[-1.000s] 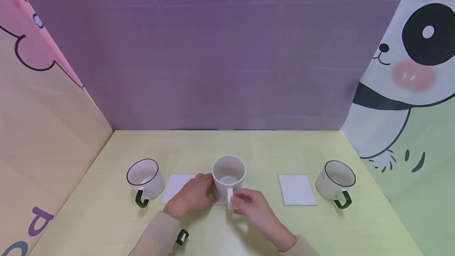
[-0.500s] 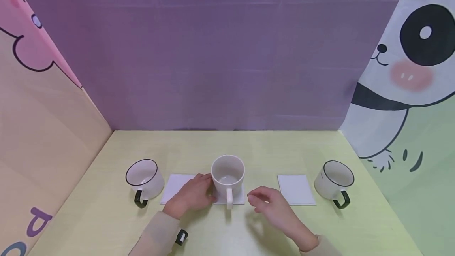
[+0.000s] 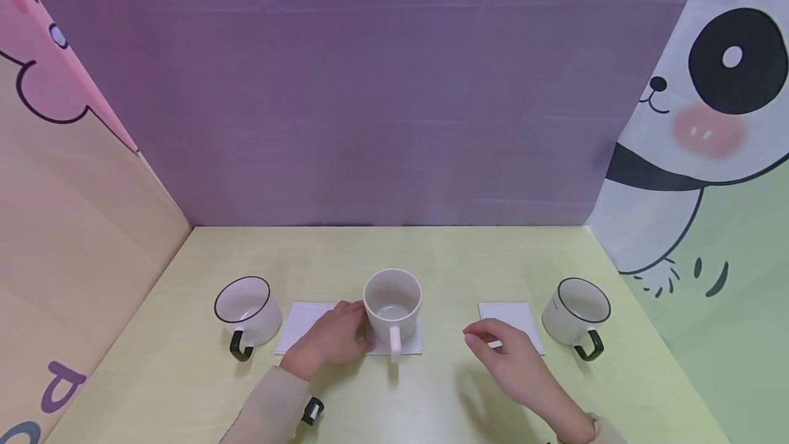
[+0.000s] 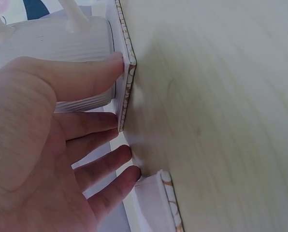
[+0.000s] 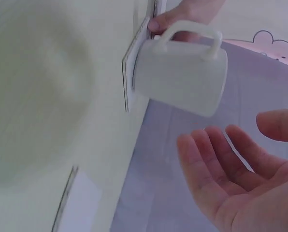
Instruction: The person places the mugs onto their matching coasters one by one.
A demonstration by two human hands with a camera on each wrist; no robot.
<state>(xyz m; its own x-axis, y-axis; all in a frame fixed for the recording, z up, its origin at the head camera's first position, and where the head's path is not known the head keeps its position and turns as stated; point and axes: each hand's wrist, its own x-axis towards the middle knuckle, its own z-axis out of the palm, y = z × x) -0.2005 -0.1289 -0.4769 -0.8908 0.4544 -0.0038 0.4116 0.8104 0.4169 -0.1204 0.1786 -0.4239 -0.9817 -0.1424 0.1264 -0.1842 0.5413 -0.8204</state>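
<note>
A plain white mug (image 3: 393, 303) stands upright on a thin white square coaster (image 3: 411, 346), its handle toward the person. The left hand (image 3: 335, 338) rests beside it with fingers fairly straight; in the left wrist view its thumb (image 4: 93, 79) touches the coaster's corner next to the mug's base, and fingertips lie along the coaster's side. The right hand (image 3: 508, 362) hovers right of the mug, near another white coaster (image 3: 514, 319). Its fingers are loosely bent, and nothing lies in its palm in the right wrist view.
A black-rimmed white mug (image 3: 249, 310) with a black handle stands at left, a similar mug (image 3: 576, 310) at right. A third coaster (image 3: 300, 324) lies partly under the left hand. A purple wall (image 3: 388, 88) closes the table's far side. A small black object (image 3: 313, 410) shows by the left sleeve.
The right hand has let go of the white mug's handle and moved right, toward the right coaster. The left hand and the mug have stayed in place.
</note>
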